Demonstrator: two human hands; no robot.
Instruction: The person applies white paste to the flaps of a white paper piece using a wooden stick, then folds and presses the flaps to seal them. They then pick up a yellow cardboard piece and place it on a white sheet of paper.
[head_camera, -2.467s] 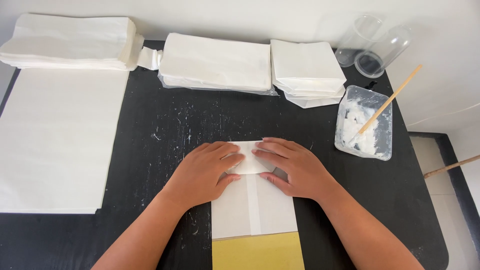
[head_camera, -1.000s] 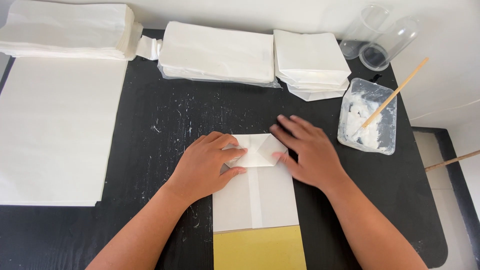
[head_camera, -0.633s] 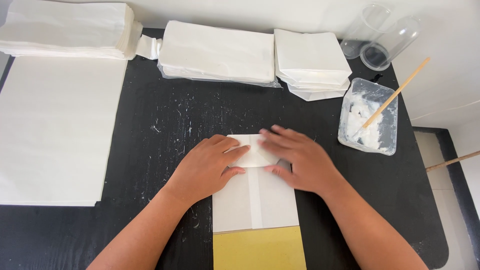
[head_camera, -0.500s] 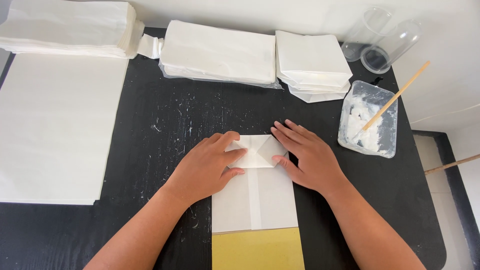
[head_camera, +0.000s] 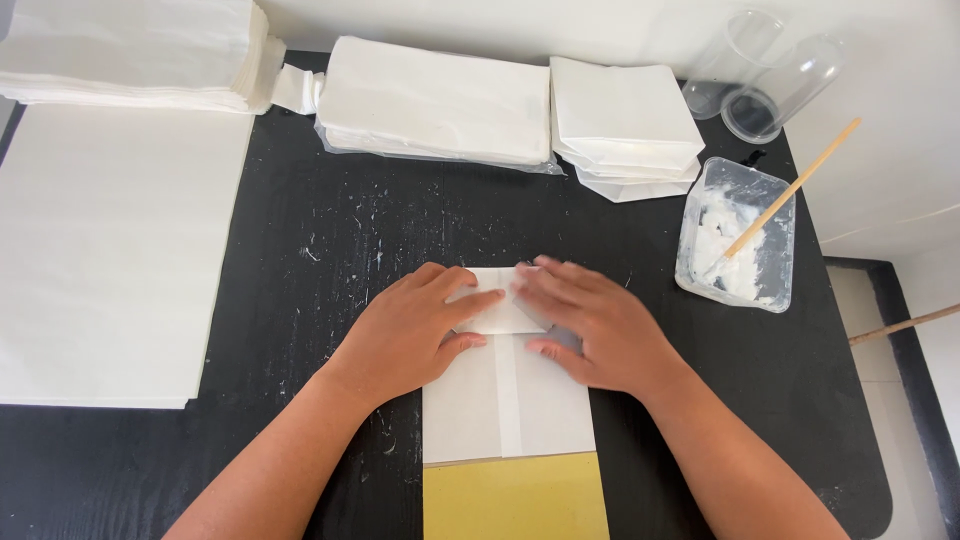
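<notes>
The black, white-flecked table (head_camera: 330, 240) carries a large white paper sheet (head_camera: 100, 260) at left and stacks of folded white paper bags (head_camera: 430, 100) along the far edge. At centre lies a white paper bag with a yellow lower panel (head_camera: 510, 410). The left hand (head_camera: 410, 335) and right hand (head_camera: 600, 330) press flat, fingers extended, on its folded top flap, grasping nothing. A clear plastic paste tub (head_camera: 740, 240) stands at right.
</notes>
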